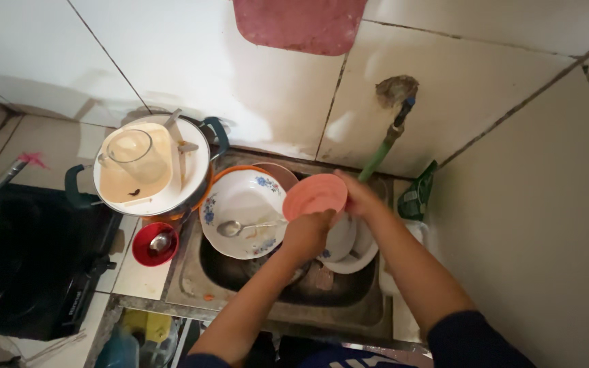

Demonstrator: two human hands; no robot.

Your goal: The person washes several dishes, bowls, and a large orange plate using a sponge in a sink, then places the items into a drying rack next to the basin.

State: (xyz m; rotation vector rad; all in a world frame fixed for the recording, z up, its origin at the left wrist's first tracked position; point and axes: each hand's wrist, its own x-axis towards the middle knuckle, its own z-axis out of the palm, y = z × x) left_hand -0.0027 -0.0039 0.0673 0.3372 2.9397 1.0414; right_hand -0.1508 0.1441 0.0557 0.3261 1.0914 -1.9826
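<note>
Over the sink, both hands, left and right, grip a pink plate between them.

Home kitchen, sink full of dirty dishes, tiled wall, stove

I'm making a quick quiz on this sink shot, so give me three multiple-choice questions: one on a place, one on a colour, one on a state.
1. Where does the spoon lie?
A. in the flowered bowl
B. on the stove
C. on the floor

2. What colour is the small plate in the hands?
A. green
B. pink
C. black

3. How is that plate held?
A. flat on the sink
B. by both hands, raised over the sink
C. by no hand

Answers: 1 A, the spoon rests inside the bowl. 2 B, it shows pink. 3 B, the left hand and right hand both grip it.
</note>
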